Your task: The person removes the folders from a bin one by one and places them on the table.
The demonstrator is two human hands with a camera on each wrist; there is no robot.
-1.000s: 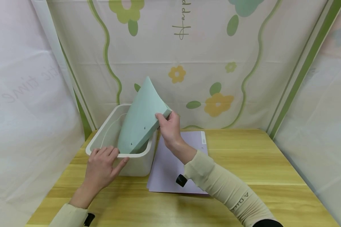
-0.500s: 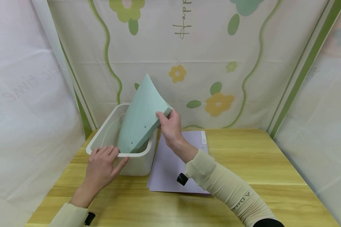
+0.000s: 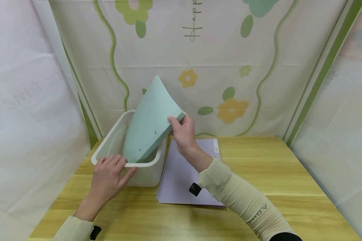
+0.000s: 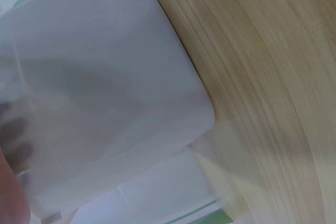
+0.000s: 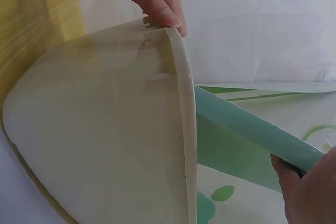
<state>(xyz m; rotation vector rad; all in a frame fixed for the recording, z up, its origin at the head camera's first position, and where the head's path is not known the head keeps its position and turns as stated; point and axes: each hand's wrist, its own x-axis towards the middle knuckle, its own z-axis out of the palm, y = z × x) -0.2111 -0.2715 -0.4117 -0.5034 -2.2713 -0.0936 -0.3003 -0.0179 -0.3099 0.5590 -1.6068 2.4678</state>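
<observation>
A mint-green file folder (image 3: 151, 117) stands tilted and bowed in the white plastic bin (image 3: 144, 175), its lower end hidden inside. My right hand (image 3: 184, 132) pinches the folder's upper right spine corner, thumb on the front face. On the bin's near rim my left hand (image 3: 108, 175) grips, fingers hooked over the edge and thumb along the outside. The right wrist view shows the bin wall (image 5: 121, 129) from the side, with the folder's spine (image 5: 257, 124) sticking out past the rim. Only the bin's outer wall (image 4: 115, 93) and part of a finger fill the left wrist view.
Purple file folders (image 3: 181, 180) lie stacked on the wooden table (image 3: 259, 167) just right of the bin, partly under my right forearm. A white curtain with flower prints (image 3: 232, 110) hangs behind the table, and more white fabric (image 3: 24, 134) hangs at both sides.
My right hand has shifted slightly up and to the right, and the mint-green folder has risen a little with it. My left hand stays on the rim.
</observation>
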